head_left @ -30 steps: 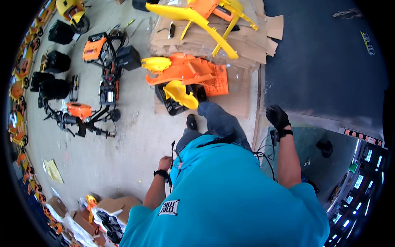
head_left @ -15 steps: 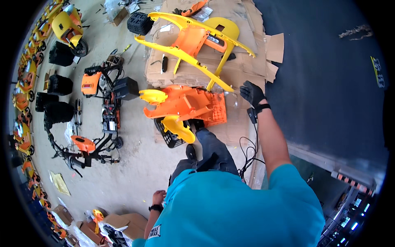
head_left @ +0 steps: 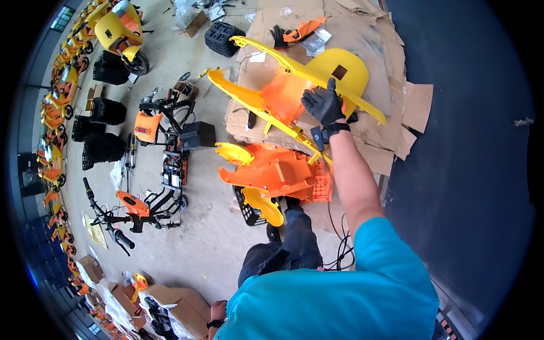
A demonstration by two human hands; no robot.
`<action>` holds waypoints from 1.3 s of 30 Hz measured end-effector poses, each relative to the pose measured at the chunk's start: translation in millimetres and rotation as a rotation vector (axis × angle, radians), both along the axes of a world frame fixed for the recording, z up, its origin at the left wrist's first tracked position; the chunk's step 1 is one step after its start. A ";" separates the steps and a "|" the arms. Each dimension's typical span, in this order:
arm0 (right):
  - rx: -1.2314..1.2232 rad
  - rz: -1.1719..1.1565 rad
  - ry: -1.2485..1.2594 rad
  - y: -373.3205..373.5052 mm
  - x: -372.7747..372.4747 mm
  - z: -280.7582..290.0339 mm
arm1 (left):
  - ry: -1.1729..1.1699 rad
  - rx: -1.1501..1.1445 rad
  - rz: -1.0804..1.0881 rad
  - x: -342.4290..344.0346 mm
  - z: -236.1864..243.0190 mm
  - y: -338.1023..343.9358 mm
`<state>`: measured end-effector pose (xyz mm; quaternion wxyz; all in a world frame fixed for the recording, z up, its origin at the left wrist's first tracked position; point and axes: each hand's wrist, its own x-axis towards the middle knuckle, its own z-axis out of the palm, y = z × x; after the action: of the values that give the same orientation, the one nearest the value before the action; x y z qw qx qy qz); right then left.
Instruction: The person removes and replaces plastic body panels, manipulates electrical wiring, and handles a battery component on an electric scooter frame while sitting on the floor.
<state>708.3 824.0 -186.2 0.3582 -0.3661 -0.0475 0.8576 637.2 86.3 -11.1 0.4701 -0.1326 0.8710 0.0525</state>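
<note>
My right hand [head_left: 324, 105], in a black glove, is open, fingers apart and slightly bent, over a yellow body panel [head_left: 238, 85] with an orange inner section [head_left: 277, 90]; I cannot tell whether it touches it. The panel lies on stacked cardboard [head_left: 385, 73]. A small dark device [head_left: 319, 136] with a cable hangs by my right wrist. Orange plastic parts [head_left: 272, 173] and a yellow cover [head_left: 262, 204] are piled below the panel, by my feet, on a black crate [head_left: 246, 207]. My left hand [head_left: 218, 310] is low beside my body, its fingers mostly hidden.
A stripped black scooter frame [head_left: 170, 167] and detached handlebars [head_left: 110, 221] are on the concrete floor at left, near black bins [head_left: 107, 110]. Yellow scooters [head_left: 116, 34] line the far left. A dark surface [head_left: 464, 170] fills the right. Boxes and wrapping [head_left: 173, 309] lie at lower left.
My right hand has moved up and leftward from the cardboard's edge to over the yellow panel. The view has shifted, and more of the cardboard stack shows. My left hand stays low.
</note>
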 end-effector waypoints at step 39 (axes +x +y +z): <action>0.125 -0.948 0.830 72.8 246.1 78.2 | -0.088 0.215 -0.044 -107.3 -42.9 91.0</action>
<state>954.4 896.7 -108.0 0.7085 0.0375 0.2128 0.6719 529.9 177.2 -53.9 0.5206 -0.0647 0.8415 0.1294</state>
